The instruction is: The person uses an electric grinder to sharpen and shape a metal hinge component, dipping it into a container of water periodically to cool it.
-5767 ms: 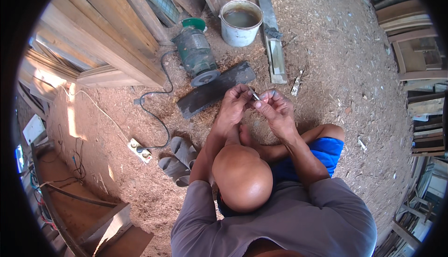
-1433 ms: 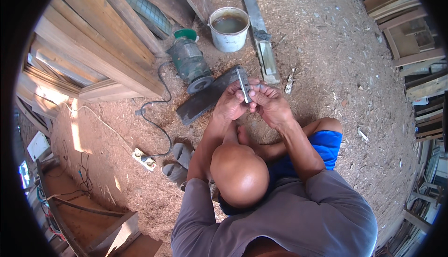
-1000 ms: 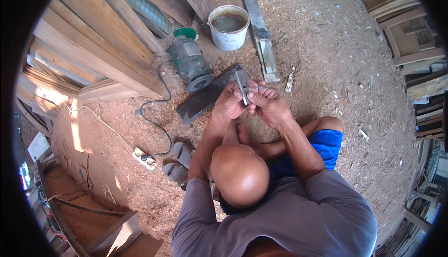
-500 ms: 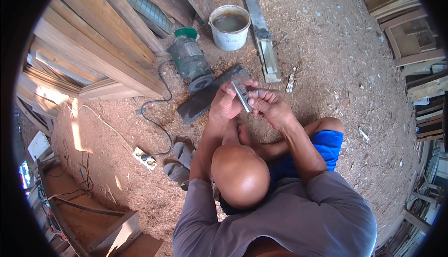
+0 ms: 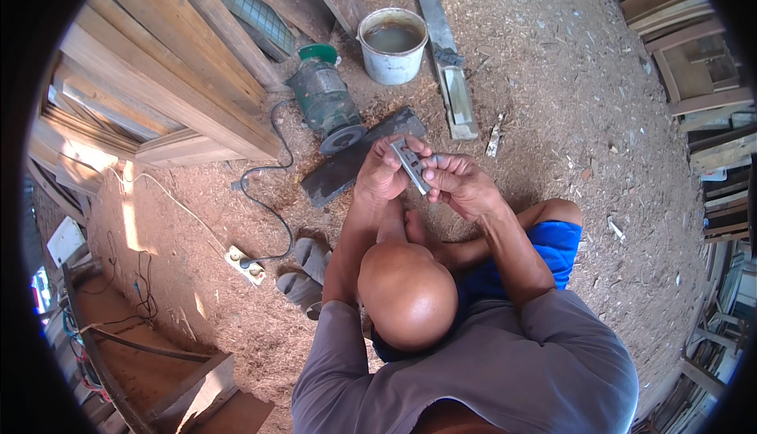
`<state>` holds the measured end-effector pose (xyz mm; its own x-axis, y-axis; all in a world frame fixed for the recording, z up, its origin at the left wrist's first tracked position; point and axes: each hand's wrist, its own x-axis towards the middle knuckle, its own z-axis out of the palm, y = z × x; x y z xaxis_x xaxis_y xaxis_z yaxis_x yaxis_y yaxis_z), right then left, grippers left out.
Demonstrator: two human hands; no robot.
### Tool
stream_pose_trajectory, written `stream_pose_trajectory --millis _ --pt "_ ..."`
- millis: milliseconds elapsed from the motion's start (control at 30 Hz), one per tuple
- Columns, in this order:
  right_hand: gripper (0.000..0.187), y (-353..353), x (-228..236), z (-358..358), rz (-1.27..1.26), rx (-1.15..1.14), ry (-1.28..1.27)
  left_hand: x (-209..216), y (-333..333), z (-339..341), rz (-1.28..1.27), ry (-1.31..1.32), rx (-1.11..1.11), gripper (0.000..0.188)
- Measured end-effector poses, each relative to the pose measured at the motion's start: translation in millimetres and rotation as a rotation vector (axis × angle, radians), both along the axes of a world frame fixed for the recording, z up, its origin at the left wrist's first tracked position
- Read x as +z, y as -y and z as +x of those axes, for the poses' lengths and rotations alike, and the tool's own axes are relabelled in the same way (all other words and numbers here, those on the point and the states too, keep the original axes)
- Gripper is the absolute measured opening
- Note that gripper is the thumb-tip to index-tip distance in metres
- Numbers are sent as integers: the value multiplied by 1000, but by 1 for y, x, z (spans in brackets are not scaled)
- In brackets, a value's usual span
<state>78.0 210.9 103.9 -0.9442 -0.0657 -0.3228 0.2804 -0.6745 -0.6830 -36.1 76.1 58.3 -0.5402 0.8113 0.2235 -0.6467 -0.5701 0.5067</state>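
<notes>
A planer blade (image 5: 412, 166), a short flat metal piece with slots in it, is held up in front of me, over the ground. My left hand (image 5: 382, 169) is closed on its left side, fingers curled round the far end. From the other side, the thumb and fingers of my right hand (image 5: 464, 182) pinch its right edge. Just beyond my left hand lies a dark flat plank (image 5: 331, 175), partly covered by that hand. A green bench grinder (image 5: 323, 95) with a grey disc stands behind the plank.
A white bucket (image 5: 393, 66) of murky liquid stands ahead, beside a long grey board (image 5: 434, 20) bearing a pale whetstone (image 5: 456, 93). The grinder's cord runs to a socket strip (image 5: 244, 265) near grey shoes (image 5: 300, 288). Timber (image 5: 169, 55) leans at left; shavings cover the ground.
The blade has tilted slightly in my fingers, so that more of its slotted face shows. Both hands stay in nearly the same place, and the view has shifted a little.
</notes>
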Motion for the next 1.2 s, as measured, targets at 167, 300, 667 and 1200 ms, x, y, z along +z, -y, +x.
stream_pose_trajectory --millis 167,300,667,1200 --pt "19 -1 0 1 58 16 -23 5 3 3 -7 -24 -6 50" --pt "14 3 6 -2 319 -174 -135 18 1 6 -89 -24 100 57" --pt "11 -6 -2 2 668 -135 -165 21 5 8 -503 -266 345 15" --pt "13 -3 8 1 404 -95 -114 22 8 8 -404 -111 286 30"
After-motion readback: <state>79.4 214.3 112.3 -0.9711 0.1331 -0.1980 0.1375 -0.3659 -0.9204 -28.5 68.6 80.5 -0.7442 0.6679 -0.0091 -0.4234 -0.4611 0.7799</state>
